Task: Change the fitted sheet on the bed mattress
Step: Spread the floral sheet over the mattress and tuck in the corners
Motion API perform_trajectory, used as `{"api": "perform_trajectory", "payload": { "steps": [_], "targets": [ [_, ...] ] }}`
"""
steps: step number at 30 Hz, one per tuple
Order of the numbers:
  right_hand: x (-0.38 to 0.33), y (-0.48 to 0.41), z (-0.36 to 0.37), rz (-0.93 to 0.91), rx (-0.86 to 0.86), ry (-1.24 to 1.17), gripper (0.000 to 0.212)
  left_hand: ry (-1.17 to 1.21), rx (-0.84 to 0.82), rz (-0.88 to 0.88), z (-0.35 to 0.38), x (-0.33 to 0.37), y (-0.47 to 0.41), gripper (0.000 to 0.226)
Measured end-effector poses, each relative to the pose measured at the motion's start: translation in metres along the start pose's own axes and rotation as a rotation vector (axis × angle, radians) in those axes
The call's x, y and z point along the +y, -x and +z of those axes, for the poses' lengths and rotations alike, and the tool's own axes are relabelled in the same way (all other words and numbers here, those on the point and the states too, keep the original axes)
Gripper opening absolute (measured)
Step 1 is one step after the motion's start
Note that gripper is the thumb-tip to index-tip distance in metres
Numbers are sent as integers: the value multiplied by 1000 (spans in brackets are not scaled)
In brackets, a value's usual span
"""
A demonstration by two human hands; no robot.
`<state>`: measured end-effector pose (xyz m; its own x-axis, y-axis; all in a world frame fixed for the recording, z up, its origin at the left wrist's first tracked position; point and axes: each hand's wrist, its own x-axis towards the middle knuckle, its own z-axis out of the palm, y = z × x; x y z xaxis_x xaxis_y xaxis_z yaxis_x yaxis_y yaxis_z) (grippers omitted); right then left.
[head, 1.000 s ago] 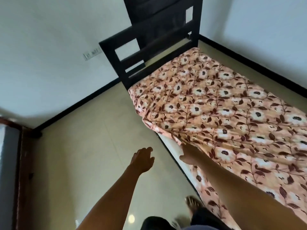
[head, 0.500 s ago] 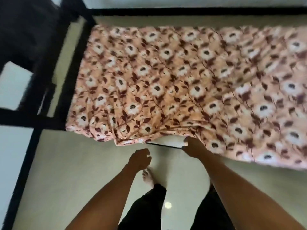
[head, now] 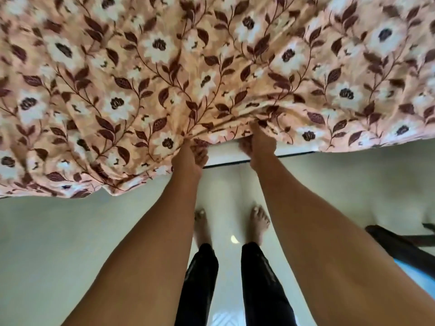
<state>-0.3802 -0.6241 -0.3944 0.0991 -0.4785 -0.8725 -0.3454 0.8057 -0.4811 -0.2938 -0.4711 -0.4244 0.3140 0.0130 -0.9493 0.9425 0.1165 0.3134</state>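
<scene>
A peach fitted sheet [head: 164,74] with white flowers and dark red leaves covers the mattress and fills the upper half of the view. Its near edge is bunched and hangs over the bed's side. My left hand [head: 189,157] grips a fold of that edge. A little to the right, my right hand [head: 260,147] also grips the edge, fingers curled under the cloth. Between the hands a strip of white mattress side [head: 226,150] shows above the dark bed frame rail [head: 259,160].
Pale tiled floor [head: 58,243] stretches below the bed. My bare feet and dark trouser legs [head: 261,278] stand close to the bed's side. A dark wooden frame part [head: 400,249] lies at the right edge.
The view has swung down and closer over the bed. My left hand, free in the air before, now grips the sheet edge beside my right hand, and the cloth is bunched.
</scene>
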Motion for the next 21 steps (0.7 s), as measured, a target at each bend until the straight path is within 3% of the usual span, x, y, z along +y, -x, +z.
{"api": "perform_trajectory", "payload": {
  "steps": [3,7,11,14,17,18,21],
  "targets": [
    [0,-17,18,-14,44,-229,26,37,54,-43,0,3,-17,9],
    [1,-12,13,-25,24,-300,10,286,74,51,-11,-9,5,18],
    [29,10,-21,11,-213,-570,18,611,-21,172,-19,-20,42,28],
    [47,15,-42,70,-156,-595,29,687,-78,195,-29,-28,53,40],
    [74,12,-68,20,56,-424,10,460,40,183,-55,-53,49,33],
    [84,11,-81,30,148,-231,13,279,130,174,-68,-65,47,16],
    [111,8,-104,116,294,520,21,-335,457,30,-110,-101,37,35]
  ]
}}
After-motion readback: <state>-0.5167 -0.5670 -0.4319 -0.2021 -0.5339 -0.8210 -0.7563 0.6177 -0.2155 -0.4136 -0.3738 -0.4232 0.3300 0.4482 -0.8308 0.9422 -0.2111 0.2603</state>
